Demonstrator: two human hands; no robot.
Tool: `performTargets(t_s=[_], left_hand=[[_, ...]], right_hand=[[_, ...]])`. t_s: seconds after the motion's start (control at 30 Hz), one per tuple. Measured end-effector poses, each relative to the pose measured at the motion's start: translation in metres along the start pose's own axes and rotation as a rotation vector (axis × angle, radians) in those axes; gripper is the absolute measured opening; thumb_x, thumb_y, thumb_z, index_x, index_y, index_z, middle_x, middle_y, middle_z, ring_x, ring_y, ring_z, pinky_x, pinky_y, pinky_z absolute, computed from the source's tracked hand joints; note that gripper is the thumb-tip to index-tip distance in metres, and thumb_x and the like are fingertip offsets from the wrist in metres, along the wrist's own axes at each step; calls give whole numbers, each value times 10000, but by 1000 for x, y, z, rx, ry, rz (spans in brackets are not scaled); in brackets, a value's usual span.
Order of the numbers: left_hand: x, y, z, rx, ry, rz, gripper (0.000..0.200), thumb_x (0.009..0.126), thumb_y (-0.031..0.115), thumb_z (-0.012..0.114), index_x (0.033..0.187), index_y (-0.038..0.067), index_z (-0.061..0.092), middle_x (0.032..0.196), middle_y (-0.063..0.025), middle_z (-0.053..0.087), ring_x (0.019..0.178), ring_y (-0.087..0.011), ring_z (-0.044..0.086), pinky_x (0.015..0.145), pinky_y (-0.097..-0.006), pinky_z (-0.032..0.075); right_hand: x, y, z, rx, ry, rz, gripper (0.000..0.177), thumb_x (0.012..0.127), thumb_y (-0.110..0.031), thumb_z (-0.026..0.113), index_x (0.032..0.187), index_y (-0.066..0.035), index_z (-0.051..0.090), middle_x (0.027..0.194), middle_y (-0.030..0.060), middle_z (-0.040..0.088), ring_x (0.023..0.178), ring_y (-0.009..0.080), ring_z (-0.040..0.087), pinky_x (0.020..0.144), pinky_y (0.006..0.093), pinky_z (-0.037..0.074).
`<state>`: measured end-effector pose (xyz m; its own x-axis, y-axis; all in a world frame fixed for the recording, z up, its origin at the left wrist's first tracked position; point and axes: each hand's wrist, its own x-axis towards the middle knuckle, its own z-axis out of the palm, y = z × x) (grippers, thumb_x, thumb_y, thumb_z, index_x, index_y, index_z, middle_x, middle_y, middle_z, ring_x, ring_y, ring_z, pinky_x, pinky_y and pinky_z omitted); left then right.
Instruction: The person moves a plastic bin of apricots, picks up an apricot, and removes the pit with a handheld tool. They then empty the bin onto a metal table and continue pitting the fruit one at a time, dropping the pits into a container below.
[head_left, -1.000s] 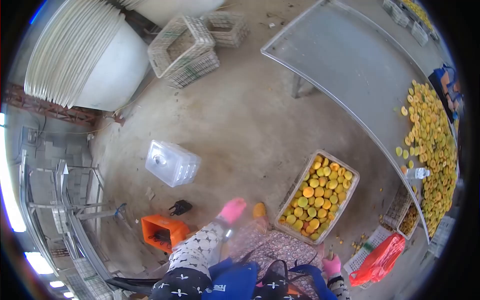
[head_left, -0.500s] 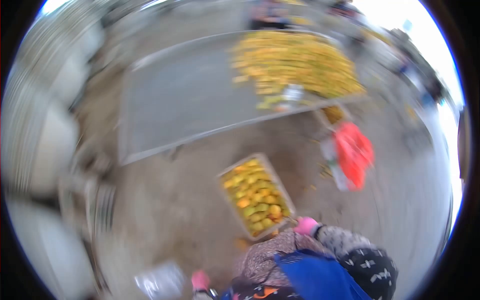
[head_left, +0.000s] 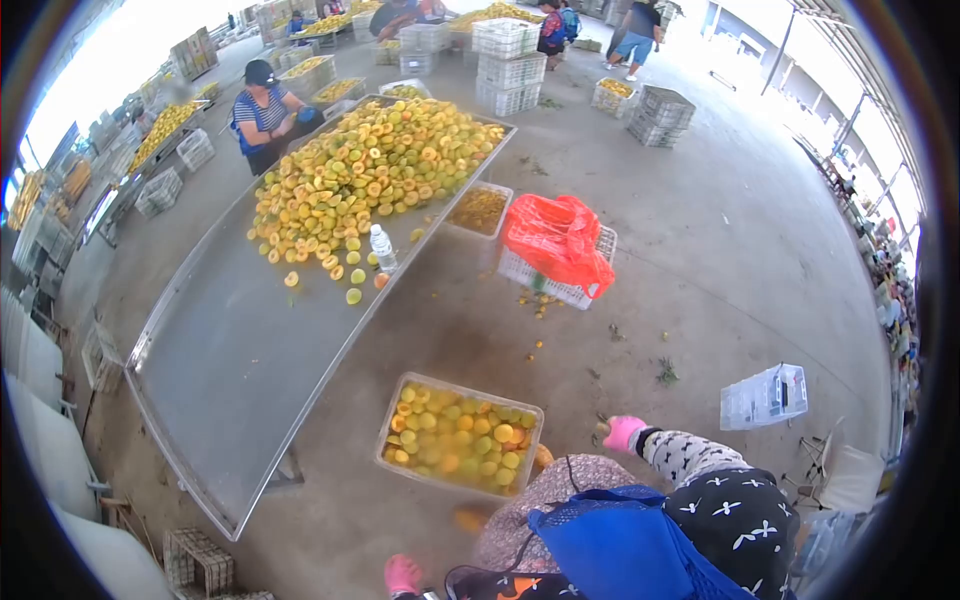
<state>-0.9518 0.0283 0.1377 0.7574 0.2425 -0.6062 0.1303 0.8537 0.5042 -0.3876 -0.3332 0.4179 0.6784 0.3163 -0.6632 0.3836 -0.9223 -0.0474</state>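
A crate of yellow-green and orange fruit (head_left: 462,430) sits on the floor just ahead of my body. To its right is my right hand (head_left: 626,434) in a pink glove, closed, apart from the crate. A small, thin brownish thing (head_left: 602,427) shows at its fingertips, too small to name. Low in the picture, my left hand (head_left: 403,575), also pink-gloved, hangs over the floor. Its fingers are too indistinct to read. A metal-topped table (head_left: 250,330) bears a heap of halved fruit (head_left: 370,165) and a clear plastic bottle (head_left: 382,247).
A red plastic bag (head_left: 560,240) covers a white crate beside the table. A clear plastic bin (head_left: 765,398) stands at right. One person (head_left: 268,115) sits across the table. Stacked crates (head_left: 508,65) and other people are farther back. A crate (head_left: 198,560) lies at lower left.
My view has swung to the right and up, showing more of the hall, and is sharper. The table and fruit crate appear shifted left. Both hands stay low beside my body.
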Motion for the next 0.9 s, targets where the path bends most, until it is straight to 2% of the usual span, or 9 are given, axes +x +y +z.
performTargets(t_s=[0.07, 0.17, 0.27, 0.33, 0.47, 0.53, 0.6, 0.67, 0.9], left_hand=[[-8, 41, -29, -474, -73, -195, 299, 894, 446, 472, 970, 199, 623, 883, -105, 613, 870, -378, 567, 748, -508, 442], [-12, 74, -39, -276, 763, -252, 374, 911, 411, 515, 1225, 215, 457, 1152, -134, 535, 1083, -374, 495, 892, -516, 399], [-1, 91, -21, -188, 1025, -356, 629, 928, 375, 558, 1479, 232, 292, 1421, -163, 456, 1296, -369, 422, 1035, -525, 356], [23, 89, 9, -75, 1011, -258, 607, 919, 325, 587, 1454, 212, 326, 1491, -191, 341, 1327, -401, 368, 1074, -546, 309], [82, 74, 137, 329, 840, -109, 386, 928, 269, 570, 1283, 167, 457, 926, -82, 593, 774, -254, 586, 638, -416, 487], [118, 65, 229, 155, 672, -150, 265, 927, 232, 580, 1176, 165, 519, 705, 6, 505, 571, -170, 495, 479, -345, 397], [154, 43, 314, 450, 581, -134, 427, 917, 316, 636, 1269, 135, 477, 1025, -116, 594, 854, -310, 605, 700, -452, 515], [202, 27, 401, 693, 403, -192, 287, 932, 289, 621, 1162, 134, 549, 965, -70, 607, 830, -248, 609, 686, -381, 520], [304, 13, 623, 669, 165, -201, 280, 938, 152, 620, 1189, 67, 530, 868, -8, 555, 691, -104, 530, 617, -242, 452]], right_hand=[[-18, 12, 28, 10, -18, 18, 442, 763, -359, 625, 1036, -15, 681, 1006, 223, 694, 994, 352, 663, 871, 426, 516], [-56, 25, 26, 32, -44, 78, 441, 753, -354, 632, 1030, -15, 682, 993, 223, 697, 975, 346, 672, 861, 425, 523], [-55, 87, 51, 201, 25, 261, 401, 735, -307, 648, 981, 8, 675, 787, 174, 706, 670, 309, 699, 634, 391, 563], [-60, 127, 59, 303, 1, 380, 295, 747, -273, 637, 835, 5, 678, 630, 117, 661, 515, 226, 650, 499, 349, 526], [-47, 239, 116, 353, -28, 406, 307, 743, -276, 634, 820, 19, 671, 640, 123, 672, 534, 220, 664, 532, 347, 544], [-38, 284, 123, 362, -39, 371, 353, 737, -282, 636, 892, 33, 669, 689, 141, 695, 578, 228, 689, 579, 352, 567], [-35, 322, 112, 484, -126, 443, 377, 793, -304, 593, 975, 19, 657, 837, 171, 686, 756, 292, 668, 715, 396, 546], [-37, 342, 51, 632, -227, 590, 374, 902, -329, 502, 1073, -30, 647, 1097, 226, 658, 1063, 405, 613, 929, 471, 492], [20, 466, -19, 714, 97, 551, 425, 755, -303, 650, 1054, -1, 647, 1040, 238, 667, 1021, 392, 620, 894, 455, 494]])
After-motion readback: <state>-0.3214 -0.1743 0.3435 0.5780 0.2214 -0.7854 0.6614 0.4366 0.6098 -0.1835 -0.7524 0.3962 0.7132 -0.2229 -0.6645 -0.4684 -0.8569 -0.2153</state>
